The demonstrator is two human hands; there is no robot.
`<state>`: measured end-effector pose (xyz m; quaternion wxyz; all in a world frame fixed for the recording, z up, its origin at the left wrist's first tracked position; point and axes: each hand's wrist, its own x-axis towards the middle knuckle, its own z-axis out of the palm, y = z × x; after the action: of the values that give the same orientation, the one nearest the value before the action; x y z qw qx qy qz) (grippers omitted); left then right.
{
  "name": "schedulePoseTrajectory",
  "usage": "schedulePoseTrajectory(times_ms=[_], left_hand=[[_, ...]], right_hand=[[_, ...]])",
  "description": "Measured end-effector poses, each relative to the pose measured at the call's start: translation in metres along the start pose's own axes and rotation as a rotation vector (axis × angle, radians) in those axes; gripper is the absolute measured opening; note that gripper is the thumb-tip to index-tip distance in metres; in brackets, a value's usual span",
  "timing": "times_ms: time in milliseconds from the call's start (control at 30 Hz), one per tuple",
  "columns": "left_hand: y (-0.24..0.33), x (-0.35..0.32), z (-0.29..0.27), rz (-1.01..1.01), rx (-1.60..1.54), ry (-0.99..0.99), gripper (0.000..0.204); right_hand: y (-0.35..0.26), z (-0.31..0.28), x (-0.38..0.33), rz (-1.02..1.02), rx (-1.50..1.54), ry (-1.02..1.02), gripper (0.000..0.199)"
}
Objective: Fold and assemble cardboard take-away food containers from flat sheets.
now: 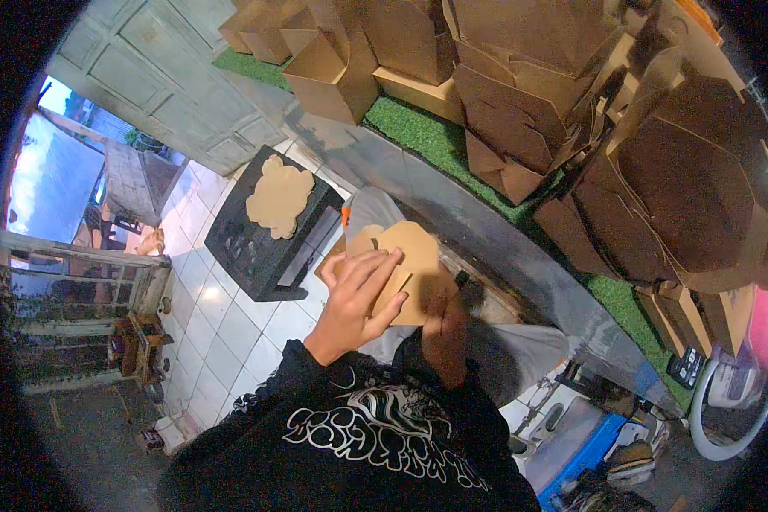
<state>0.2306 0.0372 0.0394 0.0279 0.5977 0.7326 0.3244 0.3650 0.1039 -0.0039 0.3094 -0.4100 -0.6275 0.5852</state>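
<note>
Flat brown cardboard box blank [405, 264] lay on the lap, under both hands. Second flat blank [278, 198], scalloped outline, lay on a black crate [256, 247] to the left. Folded brown cardboard boxes [520, 102] were stacked on green turf [418, 128] ahead and to the right.

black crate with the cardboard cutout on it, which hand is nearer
Left. The left hand lies flat on the cardboard sheet just right of the black crate; the right hand sits farther right, at the sheet's lower edge.

Flat cardboard blank [414, 260] on the lap, under left hand [358, 294]; right hand [444, 328] at its right edge. Another blank [279, 198] atop crate [256, 256], left. Folded boxes [520, 102] stacked behind on counter [486, 226].
</note>
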Motion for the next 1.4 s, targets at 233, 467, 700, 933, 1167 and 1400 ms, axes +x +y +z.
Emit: schedulePoseTrajectory(times_ms=[233,467,700,933,1167,1400], left_hand=[[0.0,0.003,-0.004,0.064,0.01,0.017,0.027],[0.005,0.006,-0.011,0.102,0.069,-0.006,0.026],[0.003,0.008,-0.015,0.139,-0.007,-0.065,0.026],[-0.006,0.012,-0.021,0.203,-0.001,-0.193,0.034],[-0.014,0.018,-0.025,-0.018,-0.008,-0.265,0.096],[-0.018,0.033,-0.03,-0.233,-0.147,-0.422,0.107]], right_hand=[[0.004,0.003,0.001,-0.128,-0.046,0.089,0.039],[0.003,0.001,-0.003,-0.131,-0.118,0.134,0.038],[0.008,0.002,-0.003,-0.242,-0.092,0.15,0.037],[0.011,-0.004,-0.003,-0.336,-0.137,0.07,0.038],[0.003,-0.012,0.0,-0.577,-0.333,0.026,0.036],[0.0,-0.011,-0.004,-0.363,0.025,0.045,0.023]])
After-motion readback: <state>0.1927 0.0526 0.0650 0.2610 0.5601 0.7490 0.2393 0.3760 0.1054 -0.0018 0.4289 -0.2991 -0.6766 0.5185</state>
